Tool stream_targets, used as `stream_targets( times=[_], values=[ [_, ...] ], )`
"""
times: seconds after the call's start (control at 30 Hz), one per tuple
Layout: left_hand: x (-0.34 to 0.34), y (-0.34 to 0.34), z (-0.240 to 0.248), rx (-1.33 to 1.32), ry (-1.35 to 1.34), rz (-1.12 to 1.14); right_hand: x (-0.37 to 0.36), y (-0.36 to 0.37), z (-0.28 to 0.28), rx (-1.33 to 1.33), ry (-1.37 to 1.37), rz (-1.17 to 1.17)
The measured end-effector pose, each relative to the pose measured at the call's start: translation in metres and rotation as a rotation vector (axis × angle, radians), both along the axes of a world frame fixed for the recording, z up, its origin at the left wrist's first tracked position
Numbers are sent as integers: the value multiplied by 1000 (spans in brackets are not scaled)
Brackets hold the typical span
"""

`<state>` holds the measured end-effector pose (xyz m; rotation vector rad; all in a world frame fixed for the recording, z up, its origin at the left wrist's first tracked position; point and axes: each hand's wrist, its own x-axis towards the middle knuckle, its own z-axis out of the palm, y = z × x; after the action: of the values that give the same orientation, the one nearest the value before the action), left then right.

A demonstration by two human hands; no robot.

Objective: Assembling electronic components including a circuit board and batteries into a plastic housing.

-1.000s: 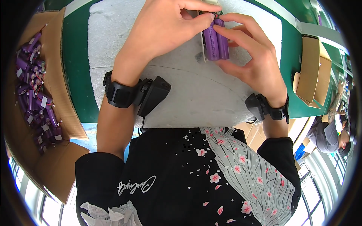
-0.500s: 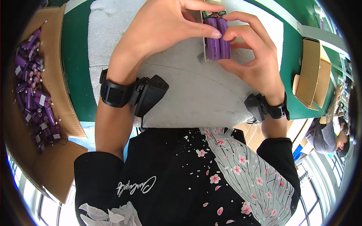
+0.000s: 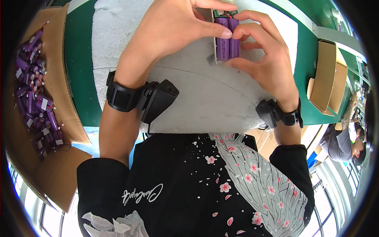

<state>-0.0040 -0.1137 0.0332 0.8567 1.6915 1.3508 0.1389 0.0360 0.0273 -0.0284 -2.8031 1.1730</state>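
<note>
Two purple cylindrical battery cells (image 3: 222,48) lie side by side in a shallow white casing (image 3: 216,56). Above their far ends sits a small green circuit board (image 3: 223,14) with thin wires. My left hand (image 3: 173,29) grips the casing from the left, its thumb pressed on the cells and a finger reaching across the far end. From the right, my right hand (image 3: 270,55) curls round the pair, fingertips on the cells' right side and thumb at the near end. Part of the casing is hidden by my fingers.
A white foam pad (image 3: 177,102) lies under my hands on a green table (image 3: 79,79). At the left stands a cardboard box (image 3: 59,51) with many purple battery packs (image 3: 31,100). An open carton (image 3: 325,75) is at the right, with another person (image 3: 341,144) beyond.
The cells and casing have shifted very slightly up, toward the far edge. My left wrist has moved a little to the right; both hands keep their hold.
</note>
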Motion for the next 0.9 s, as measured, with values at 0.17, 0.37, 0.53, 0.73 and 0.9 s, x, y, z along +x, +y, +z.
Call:
stream_targets(
  times=[0.17,0.37,0.53,0.73,0.9],
  values=[
    [-2,0,-3,20,-64,41,-5,5,1,-10,14,10],
    [1,3,-27,35,195,99,-6,21,5,-60,-17,-1],
    [5,3,-39,219,103,98,-5,21,-12,-150,75,-5],
    [22,1,-22,61,246,33,0,-1,1,-189,104,-224],
    [20,0,-20,57,299,25,-2,-1,1,-333,22,-259]
  ],
)
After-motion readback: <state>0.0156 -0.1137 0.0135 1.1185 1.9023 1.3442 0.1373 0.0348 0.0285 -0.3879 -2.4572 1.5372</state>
